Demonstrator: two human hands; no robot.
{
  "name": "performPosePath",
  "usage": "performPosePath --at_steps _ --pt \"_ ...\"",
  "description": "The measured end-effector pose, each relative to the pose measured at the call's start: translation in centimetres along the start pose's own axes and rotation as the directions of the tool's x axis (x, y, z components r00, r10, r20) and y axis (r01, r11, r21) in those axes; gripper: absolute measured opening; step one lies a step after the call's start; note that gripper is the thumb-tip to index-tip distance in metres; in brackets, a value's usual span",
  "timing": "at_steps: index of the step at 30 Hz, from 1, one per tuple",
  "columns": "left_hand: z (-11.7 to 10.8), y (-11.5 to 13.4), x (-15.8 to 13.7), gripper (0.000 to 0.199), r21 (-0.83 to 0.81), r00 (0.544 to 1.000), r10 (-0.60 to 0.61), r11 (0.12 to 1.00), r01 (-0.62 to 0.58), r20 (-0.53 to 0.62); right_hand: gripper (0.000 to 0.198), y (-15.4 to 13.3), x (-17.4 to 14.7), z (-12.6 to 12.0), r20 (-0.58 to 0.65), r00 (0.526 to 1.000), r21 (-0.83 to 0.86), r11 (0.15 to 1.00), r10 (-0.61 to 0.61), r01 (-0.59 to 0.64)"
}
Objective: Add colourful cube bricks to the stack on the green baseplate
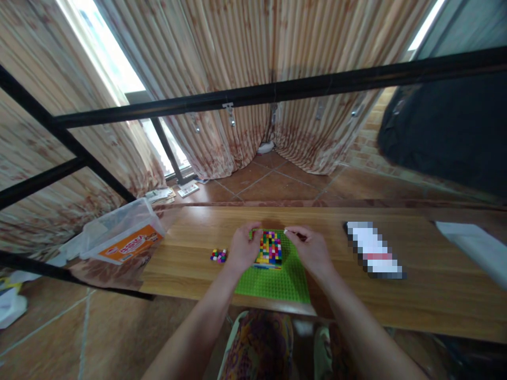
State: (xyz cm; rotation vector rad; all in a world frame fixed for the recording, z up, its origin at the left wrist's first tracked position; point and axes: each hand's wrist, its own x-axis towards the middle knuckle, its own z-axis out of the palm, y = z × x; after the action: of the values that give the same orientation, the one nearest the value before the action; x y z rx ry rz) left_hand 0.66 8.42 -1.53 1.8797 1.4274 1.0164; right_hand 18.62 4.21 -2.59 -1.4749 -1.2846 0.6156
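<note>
A block of small multicoloured toy bricks (pixel 271 248) stands on a green studded baseplate (pixel 293 285). My left hand (pixel 243 247) lies along the block's left side, thumb and forefinger slightly apart near its back left corner; I cannot tell whether they press on it. Over the baseplate's back right, my right hand (pixel 311 245) pinches a tiny white brick (pixel 285 231) between thumb and forefinger, apart from the block. Left of my left hand, a small pile of loose coloured bricks (pixel 218 256) lies on the wooden table (pixel 186 264).
A phone with a blurred-out screen (pixel 374 250) lies on the table to the right, and a white sheet (pixel 471 248) beyond it. At the left stands a clear plastic bin (pixel 122 232) with an orange label. A black metal bar (pixel 253 95) crosses in front of curtains (pixel 233 47).
</note>
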Motion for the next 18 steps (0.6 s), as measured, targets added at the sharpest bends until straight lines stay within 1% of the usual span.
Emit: performPosePath --at_steps 3,5,7,9,12,18 --pt "0.8 0.3 1.2 0.024 -0.035 0.992 0.021 0.999 -0.017 0.126 0.024 -0.2 0.2 0.7 0.025 1.000 -0.031 0.999 -0.011 0.012" --pt "1.2 0.2 1.6 0.025 -0.079 0.976 0.027 0.997 -0.011 0.214 0.024 -0.2 0.3 1.0 0.045 0.999 -0.053 0.998 -0.022 0.025" --pt "1.5 0.0 1.8 0.025 -0.131 0.961 0.028 0.991 0.008 0.274 0.023 -0.1 0.4 1.3 0.063 0.998 -0.073 0.997 -0.032 0.037" --pt "1.6 -0.2 1.9 0.024 -0.182 0.954 0.029 0.983 0.027 0.297 0.022 0.1 0.5 1.5 0.075 0.996 -0.092 0.995 -0.044 0.050" --pt "1.7 -0.5 1.9 0.022 -0.230 0.954 0.043 0.973 0.027 0.296 0.023 0.3 0.6 1.9 0.094 0.994 -0.119 0.991 -0.057 0.068" --pt "1.9 -0.5 1.9 0.021 -0.231 0.963 0.060 0.973 0.003 0.264 0.022 0.4 0.8 1.9 0.140 0.989 -0.145 0.988 -0.039 0.060"
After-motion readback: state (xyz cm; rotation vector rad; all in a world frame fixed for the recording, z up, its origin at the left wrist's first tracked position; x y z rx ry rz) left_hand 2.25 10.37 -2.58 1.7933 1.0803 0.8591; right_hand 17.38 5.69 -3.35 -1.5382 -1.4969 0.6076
